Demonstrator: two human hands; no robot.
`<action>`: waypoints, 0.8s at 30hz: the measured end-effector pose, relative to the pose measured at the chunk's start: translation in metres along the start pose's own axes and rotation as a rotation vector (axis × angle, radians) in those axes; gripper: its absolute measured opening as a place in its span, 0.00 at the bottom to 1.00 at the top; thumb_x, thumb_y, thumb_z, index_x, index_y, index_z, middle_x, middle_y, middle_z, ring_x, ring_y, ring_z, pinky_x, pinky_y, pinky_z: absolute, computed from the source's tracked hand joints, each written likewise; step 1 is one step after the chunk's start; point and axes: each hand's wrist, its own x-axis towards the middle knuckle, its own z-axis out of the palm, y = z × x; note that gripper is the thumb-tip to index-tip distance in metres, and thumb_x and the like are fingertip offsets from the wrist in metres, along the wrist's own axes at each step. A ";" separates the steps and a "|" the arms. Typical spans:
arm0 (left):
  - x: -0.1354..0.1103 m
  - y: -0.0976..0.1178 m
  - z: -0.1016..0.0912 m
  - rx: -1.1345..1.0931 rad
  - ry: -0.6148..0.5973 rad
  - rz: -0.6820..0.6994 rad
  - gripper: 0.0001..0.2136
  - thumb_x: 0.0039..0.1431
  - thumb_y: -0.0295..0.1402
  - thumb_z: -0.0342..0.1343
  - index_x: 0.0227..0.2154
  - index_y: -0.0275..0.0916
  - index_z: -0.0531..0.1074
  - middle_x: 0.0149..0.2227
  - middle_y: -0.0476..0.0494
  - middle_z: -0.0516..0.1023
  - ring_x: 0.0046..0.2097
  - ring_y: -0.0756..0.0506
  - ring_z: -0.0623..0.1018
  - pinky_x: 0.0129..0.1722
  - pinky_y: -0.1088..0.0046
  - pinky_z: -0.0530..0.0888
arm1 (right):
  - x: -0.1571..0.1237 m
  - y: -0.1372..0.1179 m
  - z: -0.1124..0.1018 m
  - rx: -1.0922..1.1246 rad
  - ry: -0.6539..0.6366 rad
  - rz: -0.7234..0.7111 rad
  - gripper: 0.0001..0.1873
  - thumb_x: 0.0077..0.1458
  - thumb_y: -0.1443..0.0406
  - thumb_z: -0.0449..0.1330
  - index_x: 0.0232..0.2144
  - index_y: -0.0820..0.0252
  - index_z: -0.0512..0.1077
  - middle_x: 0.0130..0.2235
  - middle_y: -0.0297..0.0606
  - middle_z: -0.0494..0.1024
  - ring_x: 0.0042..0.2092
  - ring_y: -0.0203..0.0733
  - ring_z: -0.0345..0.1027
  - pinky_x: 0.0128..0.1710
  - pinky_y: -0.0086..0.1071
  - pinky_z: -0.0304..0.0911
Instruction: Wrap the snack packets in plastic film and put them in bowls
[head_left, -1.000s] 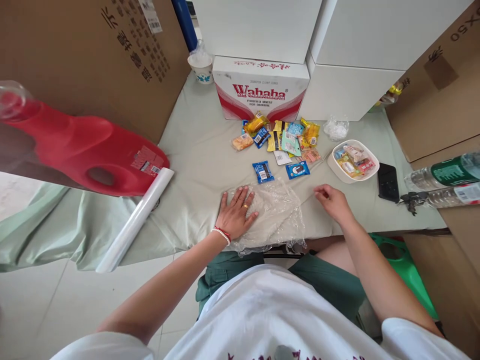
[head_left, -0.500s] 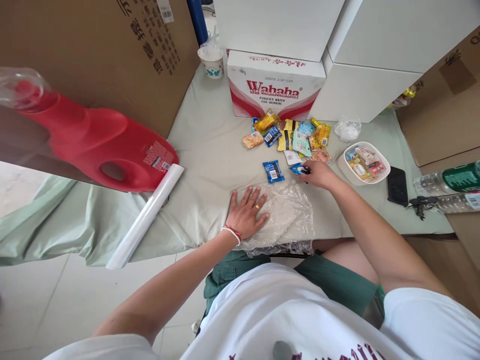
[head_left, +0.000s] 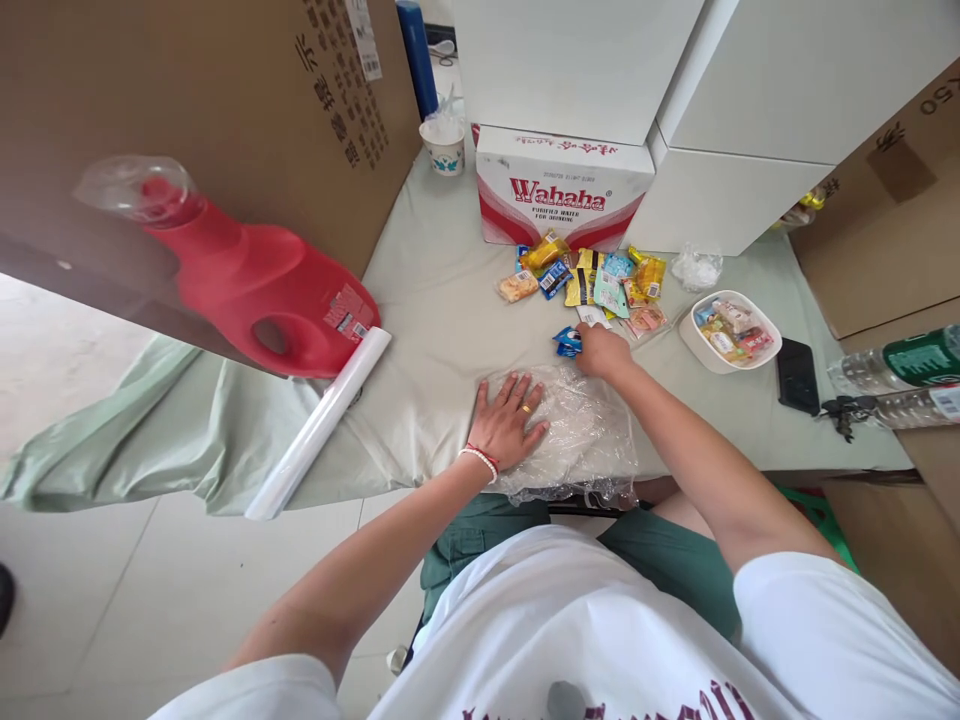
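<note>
My left hand (head_left: pixel 508 420) lies flat with fingers spread, its palm pressing on a crumpled sheet of clear plastic wrap (head_left: pixel 585 430) at the table's front edge. Just beyond the wrap, my right hand (head_left: pixel 602 352) has its fingers closed at the blue snack packets (head_left: pixel 568 341), which poke out to the left of the fingertips. The fingers hide part of them, so how they are gripped is only partly visible. Behind that hand lies a loose pile of small wrapped snacks (head_left: pixel 580 288) in yellow, blue, green and orange. A white tub (head_left: pixel 720 362) with more snacks stands to the right.
A red jug (head_left: pixel 262 290) and a white roll (head_left: pixel 319 425) are at the left. Behind the snacks stands a Wahaha carton (head_left: pixel 562 195), with a paper cup (head_left: pixel 444 150) beside it. A phone (head_left: pixel 796 375), crumpled plastic (head_left: pixel 697 267) and plastic bottles (head_left: pixel 915 358) are at the right.
My right hand has moved left with its blue packet to the other blue packet on the cloth. My left hand stays flat on the wrap. The camera view has shifted slightly.
</note>
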 end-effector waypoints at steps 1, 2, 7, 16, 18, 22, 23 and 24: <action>0.000 0.000 0.001 -0.005 0.003 -0.004 0.33 0.71 0.53 0.41 0.74 0.45 0.53 0.76 0.39 0.53 0.76 0.34 0.53 0.73 0.36 0.40 | -0.005 0.012 -0.003 0.019 0.035 -0.002 0.29 0.60 0.65 0.62 0.63 0.60 0.68 0.58 0.57 0.74 0.54 0.61 0.73 0.50 0.45 0.68; 0.000 0.000 0.001 -0.010 0.006 -0.009 0.34 0.71 0.53 0.41 0.74 0.44 0.52 0.76 0.38 0.52 0.76 0.35 0.52 0.73 0.37 0.39 | -0.012 0.023 -0.005 0.055 0.075 -0.021 0.30 0.59 0.65 0.62 0.63 0.60 0.67 0.58 0.56 0.74 0.55 0.61 0.73 0.51 0.45 0.68; 0.000 0.001 0.004 -0.028 0.008 -0.016 0.37 0.71 0.53 0.42 0.75 0.39 0.47 0.76 0.36 0.53 0.76 0.35 0.52 0.73 0.38 0.37 | -0.055 0.048 -0.003 0.358 0.090 -0.423 0.33 0.56 0.63 0.65 0.63 0.56 0.67 0.58 0.45 0.75 0.57 0.53 0.70 0.58 0.41 0.64; -0.004 -0.013 -0.005 -0.073 -0.026 0.012 0.39 0.68 0.50 0.48 0.75 0.38 0.46 0.77 0.34 0.46 0.77 0.35 0.48 0.73 0.41 0.42 | -0.100 0.012 0.049 0.010 -0.115 -0.480 0.34 0.60 0.69 0.60 0.67 0.52 0.64 0.64 0.47 0.69 0.52 0.52 0.76 0.46 0.36 0.67; -0.013 -0.017 -0.007 -0.054 -0.025 -0.003 0.36 0.69 0.49 0.47 0.75 0.41 0.49 0.77 0.37 0.45 0.77 0.35 0.48 0.73 0.40 0.41 | -0.105 0.018 0.052 0.030 -0.112 -0.497 0.37 0.61 0.65 0.63 0.70 0.51 0.59 0.68 0.47 0.64 0.57 0.54 0.73 0.48 0.37 0.68; -0.031 -0.022 -0.010 0.015 -0.015 -0.132 0.30 0.73 0.46 0.41 0.74 0.46 0.52 0.76 0.41 0.50 0.77 0.37 0.52 0.72 0.35 0.39 | -0.109 0.033 0.056 0.122 -0.093 -0.492 0.36 0.67 0.55 0.58 0.72 0.53 0.56 0.71 0.47 0.60 0.63 0.55 0.68 0.54 0.39 0.68; -0.033 -0.023 -0.010 0.023 -0.015 -0.178 0.29 0.73 0.46 0.39 0.74 0.46 0.52 0.76 0.41 0.51 0.76 0.37 0.53 0.72 0.34 0.40 | -0.109 0.036 0.056 0.129 -0.081 -0.469 0.33 0.68 0.56 0.56 0.72 0.54 0.57 0.71 0.47 0.61 0.62 0.55 0.69 0.54 0.40 0.68; -0.034 -0.024 -0.010 0.026 -0.015 -0.217 0.29 0.74 0.46 0.38 0.74 0.46 0.51 0.76 0.41 0.52 0.76 0.37 0.53 0.72 0.33 0.41 | -0.108 0.039 0.057 0.130 -0.070 -0.446 0.32 0.69 0.57 0.55 0.71 0.55 0.58 0.70 0.47 0.62 0.61 0.54 0.70 0.53 0.39 0.68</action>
